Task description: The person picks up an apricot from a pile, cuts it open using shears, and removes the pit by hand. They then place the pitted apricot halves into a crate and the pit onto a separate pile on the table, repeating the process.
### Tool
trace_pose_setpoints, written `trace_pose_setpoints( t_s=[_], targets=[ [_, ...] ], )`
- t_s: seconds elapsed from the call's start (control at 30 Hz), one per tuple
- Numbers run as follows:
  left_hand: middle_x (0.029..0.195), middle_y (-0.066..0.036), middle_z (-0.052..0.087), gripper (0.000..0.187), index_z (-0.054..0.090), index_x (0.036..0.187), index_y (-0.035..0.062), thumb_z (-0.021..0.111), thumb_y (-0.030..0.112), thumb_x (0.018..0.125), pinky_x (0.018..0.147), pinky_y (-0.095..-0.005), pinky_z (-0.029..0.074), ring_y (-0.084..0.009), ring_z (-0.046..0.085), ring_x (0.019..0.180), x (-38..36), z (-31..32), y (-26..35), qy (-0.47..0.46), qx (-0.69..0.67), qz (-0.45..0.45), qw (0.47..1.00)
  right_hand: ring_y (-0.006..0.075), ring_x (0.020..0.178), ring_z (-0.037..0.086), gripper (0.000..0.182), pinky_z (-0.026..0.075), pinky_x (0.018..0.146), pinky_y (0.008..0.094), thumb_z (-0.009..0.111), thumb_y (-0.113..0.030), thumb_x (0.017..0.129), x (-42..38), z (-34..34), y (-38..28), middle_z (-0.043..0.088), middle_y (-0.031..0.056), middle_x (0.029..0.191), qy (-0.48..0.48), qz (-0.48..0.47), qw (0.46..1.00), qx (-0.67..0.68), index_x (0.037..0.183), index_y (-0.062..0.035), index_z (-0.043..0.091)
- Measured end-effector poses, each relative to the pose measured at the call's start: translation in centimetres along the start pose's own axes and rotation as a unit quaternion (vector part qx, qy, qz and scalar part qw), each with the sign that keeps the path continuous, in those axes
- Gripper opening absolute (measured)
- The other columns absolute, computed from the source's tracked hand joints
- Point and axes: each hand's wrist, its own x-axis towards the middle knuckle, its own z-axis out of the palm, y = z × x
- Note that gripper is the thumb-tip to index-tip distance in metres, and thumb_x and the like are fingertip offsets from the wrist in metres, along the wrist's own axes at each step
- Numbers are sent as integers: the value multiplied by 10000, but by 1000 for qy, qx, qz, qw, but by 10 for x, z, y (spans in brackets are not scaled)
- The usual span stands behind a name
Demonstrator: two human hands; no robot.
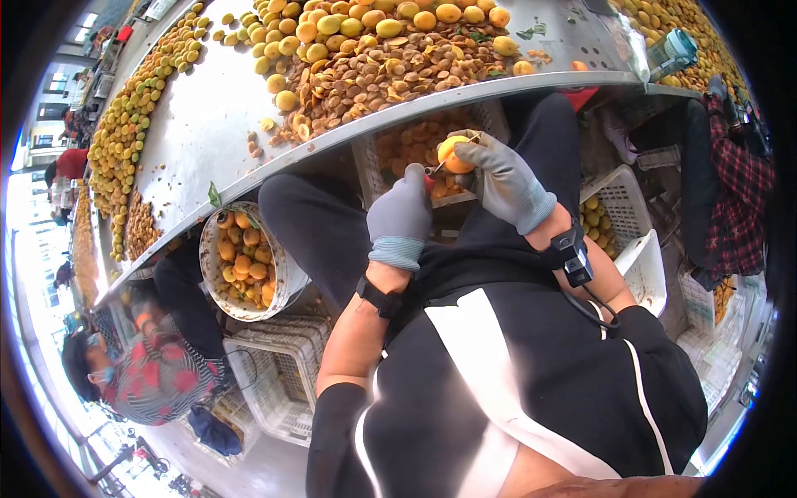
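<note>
In the middle of the head view, my gloved right hand (506, 178) grips a yellow-orange apricot (456, 155) between thumb and fingers. Just left of it, my gloved left hand (401, 214) is closed around a small red-handled tool (429, 183); its short metal tip points at the apricot's underside. Most of the handle is hidden by the fingers. Both hands are over my lap, in front of the metal table's edge (332, 131). Beneath them a crate (368, 170) holds many orange apricot pieces.
Apricots (332, 25) and a heap of brown pits (390, 73) cover part of the table. A white bucket of apricots (286, 278) stands by my left knee, stacked crates (286, 373) behind it. Co-workers sit left (158, 365) and right (739, 191). A bottle (674, 51) stands at upper right.
</note>
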Motion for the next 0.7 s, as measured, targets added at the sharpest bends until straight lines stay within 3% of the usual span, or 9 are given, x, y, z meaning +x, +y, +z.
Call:
trace_pose_setpoints(
  t_s=[0.17, 0.23, 0.33, 0.57, 0.63, 0.7],
  targets=[
    [764, -120, 641, 100, 489, 951, 114, 529, 189, 899, 544, -447, 489, -345, 636, 686, 1, -1, -2, 3, 9, 0, 1000, 160, 901, 632, 288, 554, 670, 226, 559, -202, 935, 2, -12, 3, 624, 85, 1057, -36, 81, 986, 143, 1167, -32, 546],
    [768, -120, 642, 99, 490, 953, 113, 532, 180, 893, 546, -445, 491, -343, 637, 689, 1, -1, -3, 0, 6, 3, 1000, 146, 827, 621, 245, 520, 662, 220, 584, -190, 914, 2, -12, -2, 607, 73, 1015, -64, 118, 984, 115, 1111, -47, 557],
    [781, -120, 645, 102, 496, 962, 114, 537, 160, 880, 548, -439, 491, -337, 638, 697, -1, -7, -4, -8, -20, -10, 1000, 140, 814, 626, 254, 512, 653, 205, 582, -184, 917, -2, -15, -3, 611, 71, 987, -111, 97, 982, 120, 1125, -42, 551],
    [753, -109, 628, 115, 493, 970, 118, 541, 151, 871, 536, -433, 486, -333, 634, 679, 1, 0, -2, 30, -3, 42, 999, 136, 846, 649, 303, 524, 629, 190, 613, -181, 905, 0, -14, 6, 608, 71, 1025, -46, 52, 997, -21, 1159, -31, 540],
    [749, -107, 625, 116, 491, 970, 119, 541, 155, 872, 533, -431, 486, -332, 633, 672, 2, -2, -2, 27, 8, 37, 999, 132, 845, 657, 309, 527, 608, 157, 627, -205, 899, -3, -13, 8, 607, 89, 1081, -71, 71, 988, 119, 1146, -36, 549],
    [752, -105, 626, 103, 487, 965, 120, 530, 171, 886, 527, -431, 485, -329, 633, 665, 1, -2, -3, 21, -2, 48, 999, 143, 837, 659, 343, 539, 597, 164, 603, -200, 911, -5, -12, 8, 588, 123, 1146, -73, 82, 981, 162, 1188, -13, 525]
  ],
)
